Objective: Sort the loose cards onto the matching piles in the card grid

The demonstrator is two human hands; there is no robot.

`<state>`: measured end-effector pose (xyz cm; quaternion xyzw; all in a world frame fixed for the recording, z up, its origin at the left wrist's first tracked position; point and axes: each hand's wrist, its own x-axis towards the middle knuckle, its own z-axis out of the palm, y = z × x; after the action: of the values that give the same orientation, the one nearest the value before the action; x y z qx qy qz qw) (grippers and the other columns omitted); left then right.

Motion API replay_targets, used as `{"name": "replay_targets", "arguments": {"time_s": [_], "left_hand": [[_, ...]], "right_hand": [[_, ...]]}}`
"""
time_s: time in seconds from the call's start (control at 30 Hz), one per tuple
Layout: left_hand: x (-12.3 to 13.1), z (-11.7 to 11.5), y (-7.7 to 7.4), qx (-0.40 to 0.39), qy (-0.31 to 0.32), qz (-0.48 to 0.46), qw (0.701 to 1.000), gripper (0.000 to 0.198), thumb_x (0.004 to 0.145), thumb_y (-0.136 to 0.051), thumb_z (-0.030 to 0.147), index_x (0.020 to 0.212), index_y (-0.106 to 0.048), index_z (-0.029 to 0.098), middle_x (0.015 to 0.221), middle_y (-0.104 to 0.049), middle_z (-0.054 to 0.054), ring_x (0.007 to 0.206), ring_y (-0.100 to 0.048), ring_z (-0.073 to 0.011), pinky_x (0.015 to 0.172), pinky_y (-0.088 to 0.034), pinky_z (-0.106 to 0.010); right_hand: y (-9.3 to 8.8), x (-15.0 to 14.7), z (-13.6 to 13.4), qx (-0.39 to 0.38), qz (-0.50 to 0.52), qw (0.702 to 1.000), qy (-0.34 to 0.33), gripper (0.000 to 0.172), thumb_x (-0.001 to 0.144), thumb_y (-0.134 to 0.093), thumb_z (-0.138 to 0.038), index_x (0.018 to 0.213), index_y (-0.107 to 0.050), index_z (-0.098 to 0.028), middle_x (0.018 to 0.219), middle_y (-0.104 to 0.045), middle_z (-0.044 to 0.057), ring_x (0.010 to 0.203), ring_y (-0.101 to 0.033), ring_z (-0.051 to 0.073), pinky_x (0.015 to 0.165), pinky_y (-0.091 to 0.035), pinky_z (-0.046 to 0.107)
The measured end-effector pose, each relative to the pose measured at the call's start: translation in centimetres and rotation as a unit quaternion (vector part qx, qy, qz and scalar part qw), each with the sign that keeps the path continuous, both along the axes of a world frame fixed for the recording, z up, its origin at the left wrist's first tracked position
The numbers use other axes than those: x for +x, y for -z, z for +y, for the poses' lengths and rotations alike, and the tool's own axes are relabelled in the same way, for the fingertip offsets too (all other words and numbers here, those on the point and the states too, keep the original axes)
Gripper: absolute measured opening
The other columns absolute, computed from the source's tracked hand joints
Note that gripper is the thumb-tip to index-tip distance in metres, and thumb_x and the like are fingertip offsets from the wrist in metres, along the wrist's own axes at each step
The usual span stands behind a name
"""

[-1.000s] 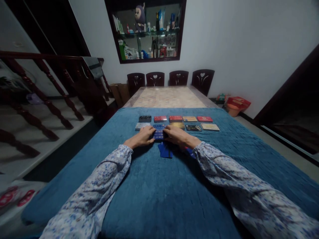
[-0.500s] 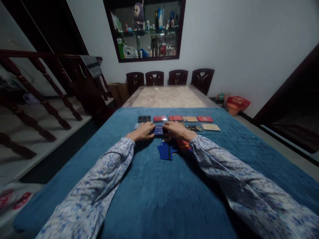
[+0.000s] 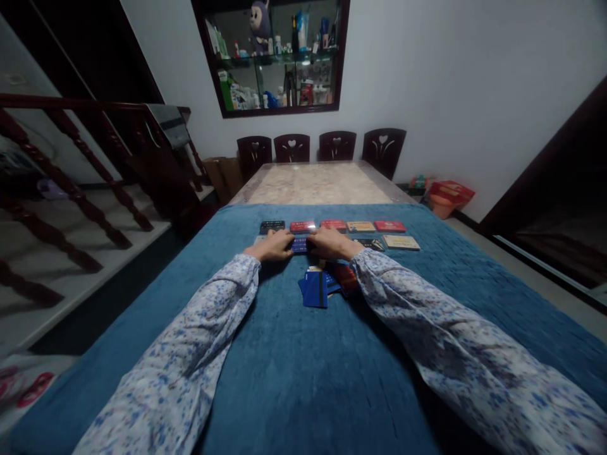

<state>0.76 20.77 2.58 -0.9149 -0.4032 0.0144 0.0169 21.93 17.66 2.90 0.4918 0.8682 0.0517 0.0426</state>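
Observation:
A blue card stack [image 3: 299, 246] lies in the near row of cards, and both my hands close in on it from its two sides. My left hand [image 3: 275, 245] has its fingers bent around the left edge. My right hand [image 3: 331, 243] grips the right edge with curled fingers, its wrist over part of the row. Just below are loose blue cards [image 3: 315, 289], fanned over one another, with a dark stripe on the top one. Reddish cards [image 3: 345, 278] lie partly under my right sleeve. A pale card at the left is mostly covered by my left hand.
Behind my hands runs a row of stacks: black [image 3: 272, 225], red [image 3: 302, 226], another red [image 3: 332, 225], tan [image 3: 360, 226] and a red one [image 3: 389, 226]. A black stack [image 3: 370, 244] and a cream stack [image 3: 401, 242] lie right. A blue cloth [image 3: 265, 354] covers the near table.
My hands stay at the blue stack, and my right hand has shifted slightly left. My right forearm has moved inward, and more of the loose blue cards shows. The view has shifted a little.

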Motion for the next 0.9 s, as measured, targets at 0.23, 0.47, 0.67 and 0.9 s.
{"name": "replay_targets", "arguments": {"time_s": [0.23,0.47,0.67,0.9], "left_hand": [[0.6,0.6,-0.1,-0.008,-0.009,0.024,1.0,0.027,0.088,-0.058,0.027,0.111,-0.068,0.017,0.127,-0.065,-0.015,0.117,-0.063,-0.0318,0.103,-0.044,-0.045],[0.9,1.1,0.1,-0.012,-0.008,0.039,0.999,0.027,0.086,-0.058,0.024,0.11,-0.068,0.018,0.124,-0.067,-0.015,0.116,-0.063,-0.0314,0.103,-0.046,-0.045],[1.1,1.5,0.2,-0.016,-0.012,0.048,0.999,0.027,0.082,-0.059,0.021,0.106,-0.07,0.019,0.122,-0.067,-0.013,0.111,-0.065,-0.0292,0.099,-0.051,-0.041],[1.4,1.5,0.1,-0.017,-0.01,0.057,0.998,0.028,0.08,-0.056,0.019,0.105,-0.07,0.02,0.118,-0.067,-0.014,0.105,-0.066,-0.0289,0.096,-0.053,-0.042]], "right_hand": [[-0.2,-0.4,0.7,-0.018,-0.01,1.0,0.013,0.034,0.095,-0.061,-0.026,0.128,-0.069,-0.019,0.13,-0.071,0.018,0.124,-0.065,0.033,0.101,-0.047,0.048],[0.0,-0.6,1.4,-0.037,-0.008,0.999,0.019,0.035,0.094,-0.062,-0.026,0.127,-0.07,-0.017,0.128,-0.072,0.018,0.121,-0.068,0.032,0.1,-0.05,0.044],[-0.2,-0.9,1.5,-0.044,-0.019,0.999,0.019,0.035,0.094,-0.06,-0.025,0.125,-0.072,-0.014,0.125,-0.073,0.021,0.119,-0.069,0.032,0.099,-0.051,0.041],[-1.0,-1.2,1.1,-0.055,-0.012,0.998,0.013,0.038,0.088,-0.063,-0.019,0.125,-0.072,-0.015,0.125,-0.074,0.019,0.116,-0.07,0.03,0.091,-0.054,0.034]]}}
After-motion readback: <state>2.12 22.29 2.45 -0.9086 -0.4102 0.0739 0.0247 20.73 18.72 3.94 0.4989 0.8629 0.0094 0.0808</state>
